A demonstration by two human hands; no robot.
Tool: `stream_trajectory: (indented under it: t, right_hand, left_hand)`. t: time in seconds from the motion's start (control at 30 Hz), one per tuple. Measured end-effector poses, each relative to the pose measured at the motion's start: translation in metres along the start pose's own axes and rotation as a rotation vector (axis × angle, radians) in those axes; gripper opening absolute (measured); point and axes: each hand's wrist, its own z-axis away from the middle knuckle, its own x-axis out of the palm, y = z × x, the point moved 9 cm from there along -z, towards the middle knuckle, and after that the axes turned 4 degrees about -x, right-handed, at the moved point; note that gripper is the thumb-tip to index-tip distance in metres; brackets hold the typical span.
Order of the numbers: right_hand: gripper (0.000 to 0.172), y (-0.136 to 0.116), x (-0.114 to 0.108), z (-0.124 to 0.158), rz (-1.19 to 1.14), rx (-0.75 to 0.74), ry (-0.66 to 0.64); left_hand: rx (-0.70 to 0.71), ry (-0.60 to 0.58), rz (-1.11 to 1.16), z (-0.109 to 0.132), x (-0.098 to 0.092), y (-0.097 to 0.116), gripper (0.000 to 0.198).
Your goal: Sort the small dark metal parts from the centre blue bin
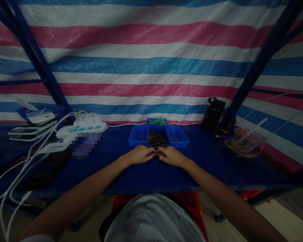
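Note:
My left hand [140, 154] and my right hand [171, 155] rest on the blue table [116, 168], fingertips pinched together and almost touching each other at the middle. Whatever sits between the fingertips is too small and dark to name. Just beyond them stands a blue tray [135, 137] with three bins: the middle bin holds a heap of small dark shiny parts [157, 138], and the side bins hold only a few pieces. Behind it a smaller blue bin holds green parts [157, 121].
White power strips [82, 127] with several white cables lie at the left, with flat devices [27, 129] beyond. A dark bottle [212, 114] stands at the back right, near a clear bowl [247, 141] with a stick. A striped tarp and blue frame posts stand behind the table.

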Motion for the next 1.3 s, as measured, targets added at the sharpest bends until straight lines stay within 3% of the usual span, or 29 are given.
stream_trajectory:
  t: [0.67,1.3]
  right_hand:
    - [0.01,-0.0042,0.0005,-0.0003,-0.073,-0.024,-0.003]
    - [0.011,-0.0031,0.0013,-0.0004,-0.045,-0.015,0.004]
  left_hand:
    - [-0.037,-0.019,0.13,-0.0009,0.0017,0.0001,0.012]
    - [-0.056,-0.038,0.058,-0.0027,0.004,0.0011,0.011]
